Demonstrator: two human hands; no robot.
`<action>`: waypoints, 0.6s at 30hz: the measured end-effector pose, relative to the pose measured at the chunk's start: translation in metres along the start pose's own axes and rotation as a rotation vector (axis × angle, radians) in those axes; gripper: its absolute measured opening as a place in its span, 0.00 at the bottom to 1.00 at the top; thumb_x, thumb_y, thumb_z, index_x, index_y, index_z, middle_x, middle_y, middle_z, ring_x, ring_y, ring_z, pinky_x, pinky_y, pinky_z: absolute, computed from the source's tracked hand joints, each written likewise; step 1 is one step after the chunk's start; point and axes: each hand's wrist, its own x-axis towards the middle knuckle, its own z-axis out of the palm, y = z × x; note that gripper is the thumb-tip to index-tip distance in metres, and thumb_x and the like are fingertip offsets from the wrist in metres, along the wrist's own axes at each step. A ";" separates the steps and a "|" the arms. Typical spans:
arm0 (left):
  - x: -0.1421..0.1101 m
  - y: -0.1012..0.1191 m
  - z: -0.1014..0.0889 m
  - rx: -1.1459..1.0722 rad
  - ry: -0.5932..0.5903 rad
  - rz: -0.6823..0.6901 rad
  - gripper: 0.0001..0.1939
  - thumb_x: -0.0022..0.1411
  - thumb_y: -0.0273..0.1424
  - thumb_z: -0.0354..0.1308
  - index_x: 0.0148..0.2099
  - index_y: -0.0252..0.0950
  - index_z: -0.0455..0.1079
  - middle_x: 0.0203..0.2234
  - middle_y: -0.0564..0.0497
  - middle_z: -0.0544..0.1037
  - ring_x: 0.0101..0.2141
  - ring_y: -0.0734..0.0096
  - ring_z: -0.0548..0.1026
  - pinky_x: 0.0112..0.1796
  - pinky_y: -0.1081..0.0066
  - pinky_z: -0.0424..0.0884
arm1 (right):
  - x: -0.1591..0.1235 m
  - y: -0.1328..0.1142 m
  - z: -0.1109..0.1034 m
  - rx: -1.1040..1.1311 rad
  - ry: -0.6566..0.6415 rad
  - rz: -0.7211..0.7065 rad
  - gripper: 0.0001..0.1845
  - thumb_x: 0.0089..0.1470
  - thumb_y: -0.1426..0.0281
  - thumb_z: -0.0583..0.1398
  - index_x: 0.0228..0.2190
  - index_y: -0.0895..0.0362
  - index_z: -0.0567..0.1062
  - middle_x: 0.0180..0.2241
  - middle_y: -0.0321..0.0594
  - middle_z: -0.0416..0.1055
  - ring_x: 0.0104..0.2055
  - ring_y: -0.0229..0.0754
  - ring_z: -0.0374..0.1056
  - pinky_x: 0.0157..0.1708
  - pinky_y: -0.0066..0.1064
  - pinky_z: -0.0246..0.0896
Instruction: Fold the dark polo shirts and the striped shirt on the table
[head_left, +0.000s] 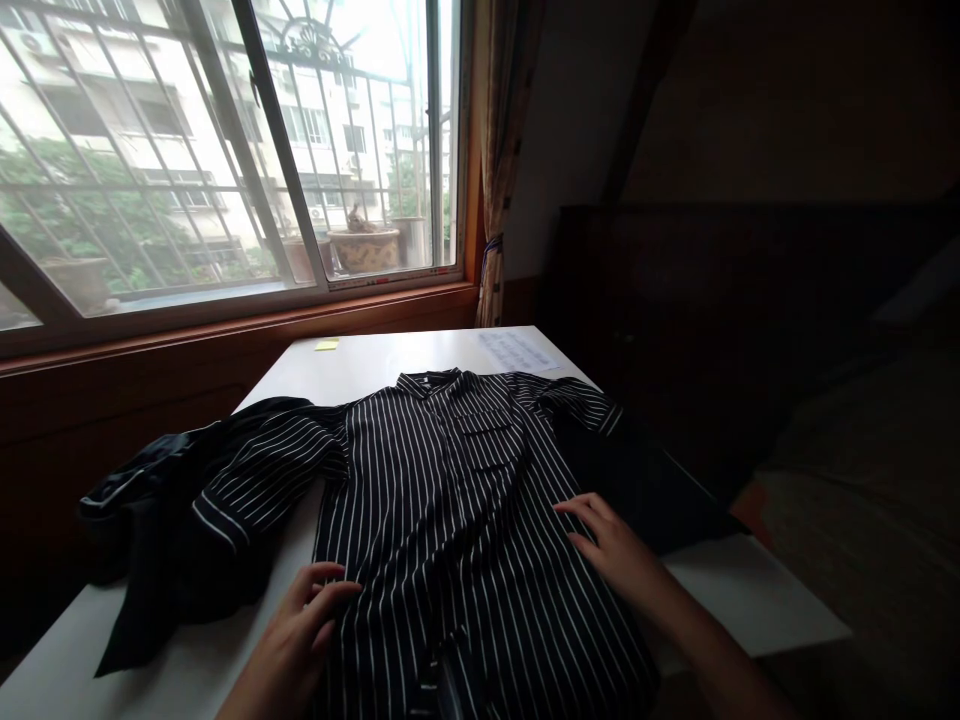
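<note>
A black shirt with white stripes (pixel 405 500) lies front up on the white table (pixel 360 362), its collar toward the far end and both short sleeves spread out. Wrinkles run across its front, and the hem is bunched near the bottom of the view. My left hand (pixel 307 625) is at the shirt's lower left edge, fingers apart and slightly bent. Over the right side of the shirt, my right hand (pixel 604 540) has its fingers stretched out and apart. Neither hand grips the cloth; whether the fingertips touch it is hard to tell.
Dark clothing (pixel 195 560) lies heaped on the table's left side, partly hanging over the edge. Another dark cloth (pixel 637 480) lies under the shirt's right side. A yellow note (pixel 327 345) and a printed sheet (pixel 517 351) are at the far end. Beyond stands a barred window (pixel 315 150).
</note>
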 end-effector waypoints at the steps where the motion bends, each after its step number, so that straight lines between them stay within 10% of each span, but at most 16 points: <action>1: -0.004 0.000 -0.004 0.038 0.030 0.010 0.16 0.66 0.28 0.52 0.51 0.47 0.74 0.54 0.46 0.70 0.46 0.61 0.76 0.44 0.64 0.78 | -0.001 0.001 -0.001 -0.010 0.004 -0.009 0.22 0.57 0.73 0.53 0.51 0.51 0.74 0.51 0.43 0.67 0.54 0.46 0.68 0.58 0.41 0.63; 8: -0.013 0.052 0.007 0.238 -0.009 0.345 0.06 0.64 0.37 0.62 0.42 0.45 0.75 0.37 0.50 0.78 0.37 0.64 0.74 0.36 0.67 0.75 | -0.006 -0.031 -0.006 -0.156 0.141 -0.180 0.05 0.57 0.69 0.61 0.33 0.51 0.79 0.41 0.43 0.74 0.52 0.53 0.65 0.54 0.49 0.61; 14: -0.001 0.080 0.042 0.335 -0.153 0.379 0.31 0.53 0.50 0.68 0.55 0.42 0.71 0.43 0.46 0.79 0.41 0.57 0.74 0.39 0.62 0.72 | -0.007 -0.092 0.008 0.115 -0.287 -0.354 0.07 0.62 0.64 0.61 0.35 0.52 0.79 0.38 0.38 0.74 0.44 0.43 0.68 0.49 0.36 0.64; 18: -0.004 0.074 0.069 0.296 -0.241 0.413 0.15 0.58 0.43 0.67 0.43 0.41 0.74 0.34 0.50 0.79 0.37 0.62 0.74 0.37 0.65 0.70 | 0.001 -0.094 0.021 0.140 -0.269 -0.347 0.06 0.61 0.66 0.62 0.39 0.51 0.79 0.42 0.38 0.74 0.46 0.43 0.67 0.52 0.37 0.62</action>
